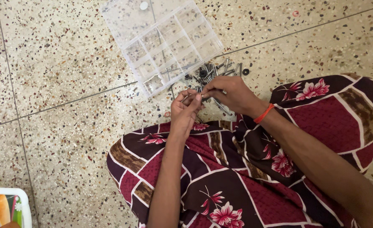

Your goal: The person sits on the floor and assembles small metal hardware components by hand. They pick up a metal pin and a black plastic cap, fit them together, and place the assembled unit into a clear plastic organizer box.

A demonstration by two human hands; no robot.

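person sits cross-legged on the terrazzo floor [59, 139], both hands raised just above the lap so the small part sits close under the eyes: left hand [185, 110] fingers pinched narrow on a small metal piece, prob. a screw, w/ right hand [228, 93] fingers closed on its other end, tips touching. loose pile of screws & bolts [214, 71] lies on the floor just beyond the hands, touching the open clear compartment box [163, 40], so both stay within easy reach.
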